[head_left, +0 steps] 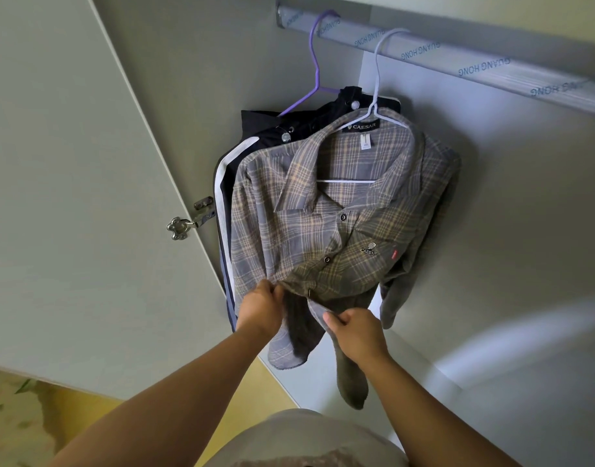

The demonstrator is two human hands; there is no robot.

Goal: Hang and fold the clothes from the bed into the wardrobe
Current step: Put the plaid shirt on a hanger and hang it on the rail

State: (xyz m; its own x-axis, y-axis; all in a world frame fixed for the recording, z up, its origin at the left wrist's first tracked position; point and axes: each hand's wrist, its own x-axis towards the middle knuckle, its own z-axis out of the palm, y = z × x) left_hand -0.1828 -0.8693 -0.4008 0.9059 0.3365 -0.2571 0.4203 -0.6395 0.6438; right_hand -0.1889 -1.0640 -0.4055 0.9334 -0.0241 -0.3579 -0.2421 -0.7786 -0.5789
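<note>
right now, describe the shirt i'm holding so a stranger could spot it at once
Find the rail across the top of the wardrobe, where two hangers hook on. The shirt hangs on the white hanger, its front held by the left hand and right hand. It is grey-and-tan plaid with a CAESAR label; the jacket behind, on the purple hanger, is dark with white stripes.

Both hands are gripping the plaid shirt (326, 230) at its lower front — left hand (260, 308) pinching one edge, right hand (356, 332) the other — as it is hanging on a white hanger (377, 79).
</note>
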